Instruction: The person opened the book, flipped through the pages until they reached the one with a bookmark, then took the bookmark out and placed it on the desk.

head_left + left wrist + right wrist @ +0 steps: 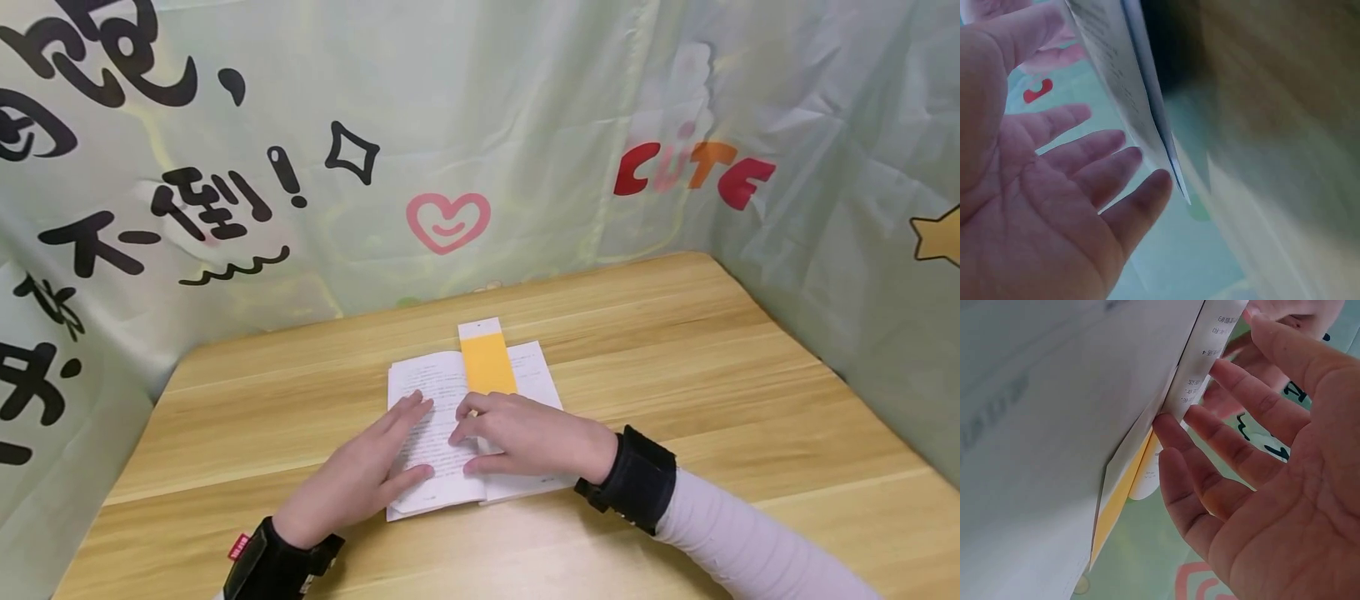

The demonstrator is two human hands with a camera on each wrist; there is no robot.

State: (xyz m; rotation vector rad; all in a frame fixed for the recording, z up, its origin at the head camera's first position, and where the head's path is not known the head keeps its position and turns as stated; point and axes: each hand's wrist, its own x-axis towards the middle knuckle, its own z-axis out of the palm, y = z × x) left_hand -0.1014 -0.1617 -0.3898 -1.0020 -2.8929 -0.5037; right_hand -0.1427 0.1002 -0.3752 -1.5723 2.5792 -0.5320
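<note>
An open book (431, 383) with printed pages lies on the wooden table in the head view. Along its middle fold lies a bookmark (487, 362), yellow with a white top end that sticks out past the pages. My left hand (360, 475) is over the left page, fingers extended and thumb apart; the left wrist view shows its fingertips close to the page edge (1125, 94). My right hand (525, 433) is over the fold at the bookmark's lower end, with loosely bent fingers. In the right wrist view its fingertips (1169, 425) are beside the fold, and nothing is gripped.
The wooden table (285, 417) extends around the book on all sides. Behind it and at both sides hangs a pale green printed cloth (525, 108). Black wrist straps (637, 479) are on both wrists.
</note>
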